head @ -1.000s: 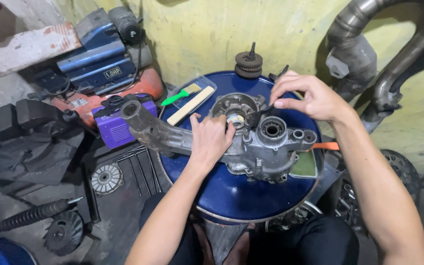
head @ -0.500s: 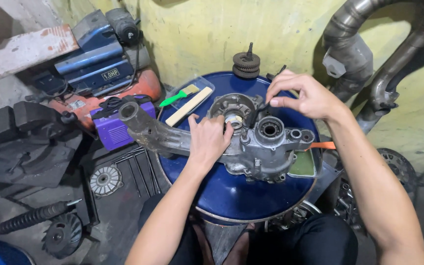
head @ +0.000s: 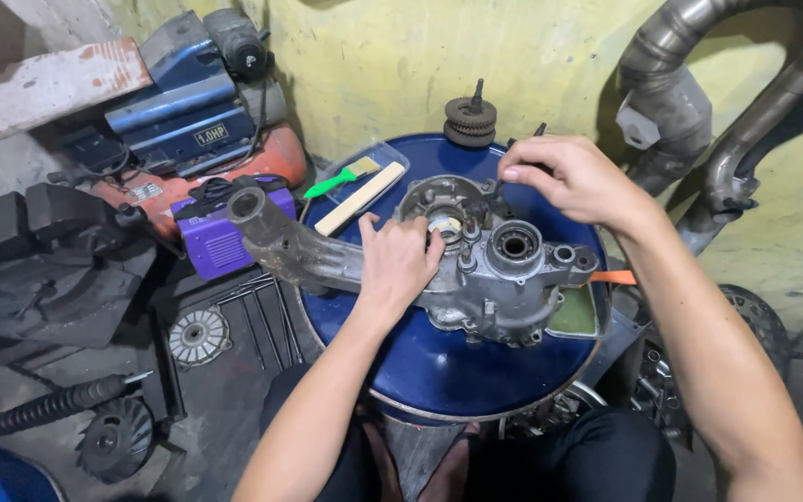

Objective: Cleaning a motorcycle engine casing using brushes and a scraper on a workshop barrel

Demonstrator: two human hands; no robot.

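A blue drum top (head: 439, 372) carries a grey engine casing (head: 504, 279) lying flat, its long arm reaching left. An exhaust pipe (head: 745, 112) stands at right; a compressor (head: 178, 112) and purple box (head: 211, 237) sit at left. The left hand (head: 400, 265) rests spread on the casing's centre. The right hand (head: 573, 177) pinches something small, possibly a dark tool, above the casing's far edge. A gear stack (head: 470, 119) stands behind.
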